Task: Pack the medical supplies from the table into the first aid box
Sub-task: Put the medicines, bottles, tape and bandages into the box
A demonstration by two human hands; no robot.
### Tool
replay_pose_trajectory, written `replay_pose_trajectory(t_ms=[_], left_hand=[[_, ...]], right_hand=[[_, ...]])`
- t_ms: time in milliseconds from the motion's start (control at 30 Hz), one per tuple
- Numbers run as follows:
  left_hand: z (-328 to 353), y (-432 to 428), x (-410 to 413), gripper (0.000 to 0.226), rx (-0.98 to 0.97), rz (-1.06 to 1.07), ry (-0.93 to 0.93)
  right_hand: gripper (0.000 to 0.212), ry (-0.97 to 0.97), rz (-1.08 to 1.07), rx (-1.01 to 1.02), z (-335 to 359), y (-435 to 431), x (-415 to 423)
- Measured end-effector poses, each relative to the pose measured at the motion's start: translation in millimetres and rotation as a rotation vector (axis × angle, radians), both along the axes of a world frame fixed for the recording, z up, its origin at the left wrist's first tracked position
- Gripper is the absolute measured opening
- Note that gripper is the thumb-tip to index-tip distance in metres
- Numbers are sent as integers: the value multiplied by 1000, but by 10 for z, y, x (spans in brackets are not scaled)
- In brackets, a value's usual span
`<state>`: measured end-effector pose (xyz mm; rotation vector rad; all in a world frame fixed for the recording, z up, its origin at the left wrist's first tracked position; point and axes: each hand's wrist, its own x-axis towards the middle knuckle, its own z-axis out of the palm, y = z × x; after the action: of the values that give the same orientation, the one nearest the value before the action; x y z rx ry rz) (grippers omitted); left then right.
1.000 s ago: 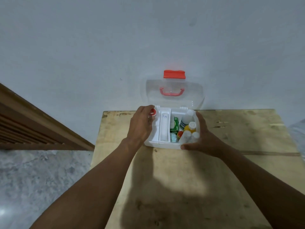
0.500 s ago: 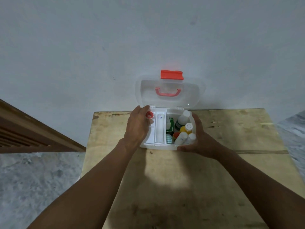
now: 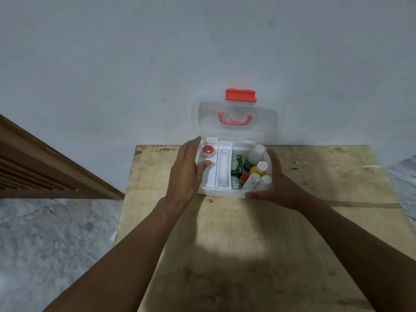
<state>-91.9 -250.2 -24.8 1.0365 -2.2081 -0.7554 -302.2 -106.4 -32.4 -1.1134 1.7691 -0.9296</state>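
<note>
- While its clear lid (image 3: 236,131) stands open against the wall (image 3: 135,64), the first aid box (image 3: 225,192) sits at the far edge of the tabletop (image 3: 247,244), between the two hands.
- A white tray (image 3: 210,179) fills the left half of the box. A red roll of tape (image 3: 208,150) lies in its far left pocket, and a slim white item (image 3: 223,163) lies in the long slot beside it.
- The right half of the box holds a green carton (image 3: 238,163), a white bottle with a dark label (image 3: 254,157), a yellow bottle (image 3: 258,168) and two more white bottles (image 3: 252,181) near the front wall.
- The right grip (image 3: 276,188) is wrapped round the near right corner of the box, with the thumb along the front wall.
- The left grip (image 3: 185,172) is released, its fingers straight along the left wall and its thumb resting on the tray.
- A second ago the left fingertips pinched the tape at the far left corner of the box. Now the tape lies in its pocket, free of the hand.
- The right grip has kept its hold.
</note>
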Motion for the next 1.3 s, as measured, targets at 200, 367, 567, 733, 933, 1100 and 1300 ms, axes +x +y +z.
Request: replay_pose_trajectory(t_ms=[200, 367, 567, 733, 933, 1100, 1300], left_hand=[[-69, 158, -35, 66, 108, -45, -91], [-74, 149, -127, 75, 109, -44, -152], [-121, 110, -162, 92, 88, -62, -212], [-132, 165, -125, 114, 168, -11, -170], [-240, 248, -17, 122, 462, 59, 69], [-221, 311, 47, 116, 480, 17, 168], [-228, 372, 44, 108, 459, 3, 199]], right_hand=[[118, 11, 5, -5, -4, 6, 6], [117, 25, 12, -13, 8, 5, 8], [122, 27, 9, -5, -8, 9, -7], [128, 35, 9, 42, -41, -1, -38], [138, 49, 44, 107, -77, -46, -122], [142, 39, 97, 143, -16, -102, -211], [137, 74, 113, 176, 28, -142, -259]])
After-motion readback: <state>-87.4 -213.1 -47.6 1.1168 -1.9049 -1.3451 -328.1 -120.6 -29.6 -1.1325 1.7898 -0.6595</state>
